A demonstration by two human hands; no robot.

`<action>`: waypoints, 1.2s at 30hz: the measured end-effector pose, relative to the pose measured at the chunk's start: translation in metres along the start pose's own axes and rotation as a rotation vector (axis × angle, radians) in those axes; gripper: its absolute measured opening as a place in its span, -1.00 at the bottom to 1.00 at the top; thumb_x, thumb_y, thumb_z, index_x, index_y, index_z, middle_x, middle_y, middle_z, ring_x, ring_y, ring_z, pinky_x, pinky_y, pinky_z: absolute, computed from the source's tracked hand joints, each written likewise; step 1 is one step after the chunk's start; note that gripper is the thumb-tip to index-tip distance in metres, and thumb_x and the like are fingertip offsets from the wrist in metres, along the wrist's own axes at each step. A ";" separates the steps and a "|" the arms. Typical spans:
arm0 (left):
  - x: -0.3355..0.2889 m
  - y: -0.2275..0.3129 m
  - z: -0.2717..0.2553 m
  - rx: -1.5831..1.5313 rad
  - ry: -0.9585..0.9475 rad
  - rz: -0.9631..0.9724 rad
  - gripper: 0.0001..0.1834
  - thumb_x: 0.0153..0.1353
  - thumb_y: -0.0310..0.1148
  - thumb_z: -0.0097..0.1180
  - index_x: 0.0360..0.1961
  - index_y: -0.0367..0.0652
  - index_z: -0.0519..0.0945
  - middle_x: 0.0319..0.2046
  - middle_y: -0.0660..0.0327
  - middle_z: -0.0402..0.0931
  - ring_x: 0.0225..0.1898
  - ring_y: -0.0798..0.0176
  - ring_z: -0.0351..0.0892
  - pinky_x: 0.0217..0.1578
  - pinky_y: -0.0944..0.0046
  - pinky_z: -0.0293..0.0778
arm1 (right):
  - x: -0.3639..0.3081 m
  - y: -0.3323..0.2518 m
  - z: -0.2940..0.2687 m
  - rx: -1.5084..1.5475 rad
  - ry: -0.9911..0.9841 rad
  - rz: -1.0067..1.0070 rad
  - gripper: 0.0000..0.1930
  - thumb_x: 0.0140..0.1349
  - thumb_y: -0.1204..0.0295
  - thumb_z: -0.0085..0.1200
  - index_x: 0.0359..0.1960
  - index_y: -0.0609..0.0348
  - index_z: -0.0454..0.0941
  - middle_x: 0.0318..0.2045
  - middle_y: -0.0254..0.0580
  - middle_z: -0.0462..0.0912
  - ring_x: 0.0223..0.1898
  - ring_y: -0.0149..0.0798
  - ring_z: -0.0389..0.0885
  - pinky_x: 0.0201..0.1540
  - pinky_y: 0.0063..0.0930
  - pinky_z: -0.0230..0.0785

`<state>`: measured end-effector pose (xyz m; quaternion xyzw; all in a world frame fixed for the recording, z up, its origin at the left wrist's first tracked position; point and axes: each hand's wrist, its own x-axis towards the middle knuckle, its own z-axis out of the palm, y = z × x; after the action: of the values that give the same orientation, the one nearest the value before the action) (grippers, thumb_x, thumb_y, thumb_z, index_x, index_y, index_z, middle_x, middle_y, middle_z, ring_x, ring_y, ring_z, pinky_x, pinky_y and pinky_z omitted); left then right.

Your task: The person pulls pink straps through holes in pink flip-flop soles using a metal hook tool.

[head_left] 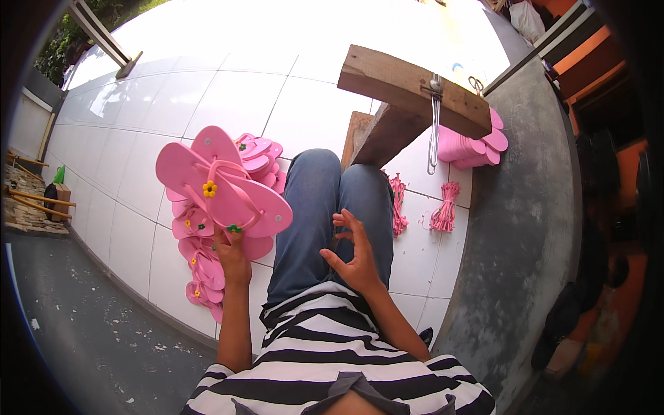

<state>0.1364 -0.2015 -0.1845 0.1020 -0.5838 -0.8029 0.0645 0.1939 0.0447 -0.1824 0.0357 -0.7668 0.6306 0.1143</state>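
Note:
A pair of pink flip-flops [238, 206] is in my left hand [232, 254], which grips them from below on the left of my knees. Their pink straps carry small flower ornaments, one yellow and one green. My thumb lies near the green flower, and the rest of the grip is partly hidden. Over my right thigh, my right hand [357, 257] is raised with its fingers apart and nothing in it. Behind and below the held pair, a pile of finished-looking pink flip-flops [205, 271] with flowered straps lies on the white tiles.
A wooden T-shaped stand [408, 83] rises beyond my knees, with a metal tool [434, 124] hanging from it. Right of my legs lie bundles of pink straps [446, 211] and stacked pink soles [470, 146]. A grey ledge [508, 207] borders the white tiled floor [131, 228].

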 end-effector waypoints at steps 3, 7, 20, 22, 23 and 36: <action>0.035 -0.010 -0.042 -0.191 0.282 0.118 -0.48 0.36 -0.19 0.11 0.25 -0.16 0.34 0.14 0.14 0.43 0.11 0.16 0.51 0.12 0.15 0.51 | 0.001 0.008 0.000 0.035 0.043 0.041 -0.32 0.15 0.52 0.28 0.32 0.14 0.27 0.01 -0.07 0.53 -0.01 -0.25 0.56 -0.01 -0.39 0.45; 0.076 -0.026 -0.100 -0.250 0.538 0.079 -0.45 0.38 -0.07 0.04 0.27 -0.15 0.34 0.19 0.14 0.41 0.16 0.09 0.48 0.12 0.01 0.50 | -0.004 0.008 -0.001 -0.030 0.050 0.042 -0.42 0.16 0.48 0.27 0.24 0.13 0.36 -0.16 -0.16 0.60 -0.19 -0.31 0.62 -0.10 -0.43 0.46; 0.091 -0.094 -0.203 0.134 0.451 -0.479 -0.38 0.22 0.29 0.04 -0.10 -0.10 0.49 -0.42 0.24 0.47 -0.47 0.31 0.45 -0.48 0.32 0.42 | -0.001 0.017 -0.025 -0.552 0.153 -0.047 -0.63 0.14 0.48 0.24 0.02 0.07 0.53 -0.49 -0.36 0.63 -0.50 -0.35 0.62 -0.37 -0.47 0.43; 0.095 -0.092 -0.206 0.352 0.525 -0.478 -0.35 0.22 0.32 0.01 -0.19 -0.15 0.51 -0.57 0.25 0.42 -0.58 0.25 0.42 -0.51 0.31 0.41 | -0.002 0.017 -0.026 -0.606 0.142 -0.064 -0.66 0.14 0.47 0.24 -0.01 0.05 0.55 -0.49 -0.38 0.62 -0.52 -0.34 0.61 -0.39 -0.45 0.41; 0.096 -0.090 -0.208 0.462 0.561 -0.475 -0.33 0.22 0.33 0.00 -0.23 -0.18 0.53 -0.64 0.25 0.39 -0.64 0.22 0.40 -0.53 0.30 0.41 | -0.002 0.016 -0.027 -0.633 0.137 -0.073 -0.67 0.14 0.47 0.24 -0.03 0.04 0.56 -0.50 -0.39 0.62 -0.53 -0.34 0.60 -0.40 -0.44 0.40; 0.066 0.092 0.146 0.763 -0.202 0.585 -0.76 0.41 -0.30 0.02 -0.35 -0.25 0.51 -0.52 0.28 0.47 -0.47 0.44 0.37 -0.44 0.35 0.28 | 0.028 0.032 -0.114 0.546 0.699 0.350 -0.78 0.46 0.30 -0.10 -0.10 0.19 0.47 -0.51 -0.30 0.53 -0.52 -0.46 0.49 -0.41 -0.58 0.37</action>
<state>0.0362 -0.1101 -0.0593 -0.1284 -0.8437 -0.4859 0.1885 0.1750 0.1645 -0.1870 -0.2795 -0.4834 0.7929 0.2438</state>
